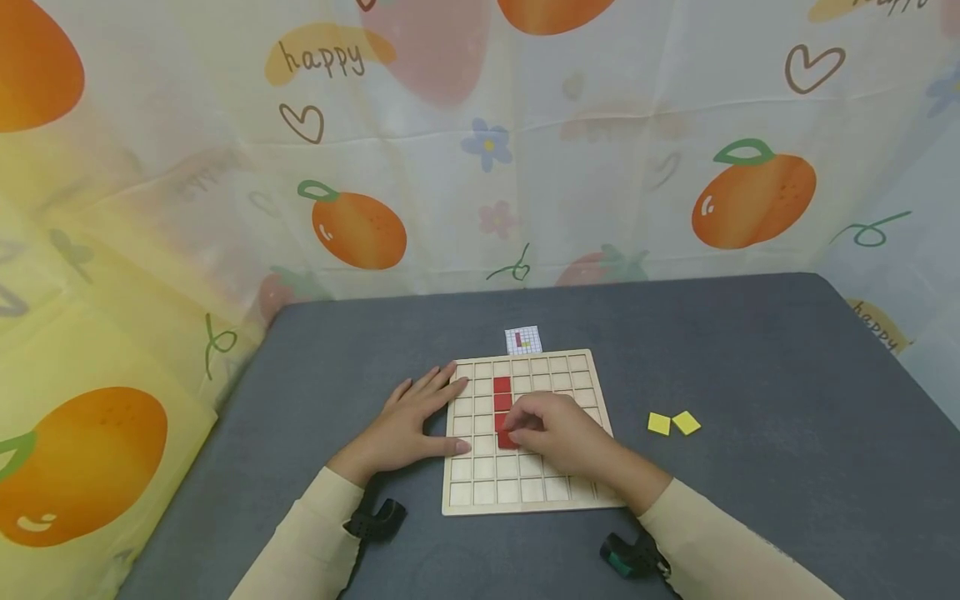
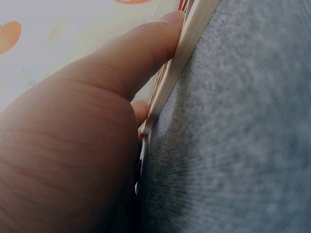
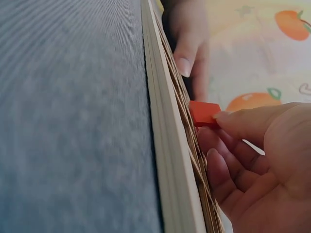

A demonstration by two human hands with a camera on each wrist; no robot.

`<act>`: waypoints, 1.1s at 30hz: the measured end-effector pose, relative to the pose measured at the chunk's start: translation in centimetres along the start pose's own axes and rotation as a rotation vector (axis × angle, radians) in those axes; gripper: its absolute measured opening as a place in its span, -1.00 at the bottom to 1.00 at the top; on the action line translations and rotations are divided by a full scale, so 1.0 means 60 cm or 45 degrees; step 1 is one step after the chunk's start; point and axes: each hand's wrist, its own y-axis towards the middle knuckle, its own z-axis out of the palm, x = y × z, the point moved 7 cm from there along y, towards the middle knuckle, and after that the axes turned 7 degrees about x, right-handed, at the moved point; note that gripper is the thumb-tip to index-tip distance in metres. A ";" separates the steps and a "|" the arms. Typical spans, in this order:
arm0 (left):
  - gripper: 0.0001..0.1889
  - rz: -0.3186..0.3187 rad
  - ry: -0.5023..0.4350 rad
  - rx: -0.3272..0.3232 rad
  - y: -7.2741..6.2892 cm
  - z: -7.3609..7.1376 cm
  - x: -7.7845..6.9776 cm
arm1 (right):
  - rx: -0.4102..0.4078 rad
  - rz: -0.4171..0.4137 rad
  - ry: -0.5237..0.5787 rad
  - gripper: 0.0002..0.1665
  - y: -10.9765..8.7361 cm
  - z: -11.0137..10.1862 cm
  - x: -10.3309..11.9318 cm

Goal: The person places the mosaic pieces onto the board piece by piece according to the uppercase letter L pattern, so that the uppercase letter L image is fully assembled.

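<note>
A wooden grid board (image 1: pixel 483 493) lies on the grey table. Its upper middle has a column of red square tiles (image 1: pixel 502 402). Between thumb and fingers, my right hand (image 1: pixel 558 429) pinches a red tile (image 3: pixel 203 113) at the column's lower end; in the right wrist view this tile stands tilted at the board's surface. My left hand (image 1: pixel 408 421) rests on the board's left edge, fingers spread and straight. In the left wrist view its thumb (image 2: pixel 141 53) lies over the board's side.
Two yellow square tiles (image 1: pixel 659 424) lie on the table to the right of the board. Just behind the board's far edge is a small printed grid card (image 1: pixel 523 340) with a coloured pattern. A fruit-print curtain (image 1: pixel 450 167) hangs behind the table (image 1: pixel 360 342).
</note>
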 end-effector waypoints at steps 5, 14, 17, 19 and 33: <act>0.07 0.020 -0.008 -0.012 0.001 -0.001 -0.003 | 0.011 0.019 -0.031 -0.89 0.005 0.007 0.001; 0.07 0.028 -0.011 -0.018 0.000 -0.001 -0.002 | -0.002 -0.021 -0.048 -0.92 0.003 0.007 0.003; 0.08 0.013 -0.007 -0.007 0.000 0.000 -0.001 | -0.014 -0.035 -0.053 -0.88 0.001 0.006 0.003; 0.08 0.007 -0.003 -0.003 0.001 0.000 -0.001 | -0.018 -0.040 -0.055 -0.88 0.000 0.005 0.004; 0.08 0.019 -0.008 -0.004 0.000 -0.001 -0.003 | 0.020 -0.041 -0.038 -0.93 -0.001 0.007 -0.001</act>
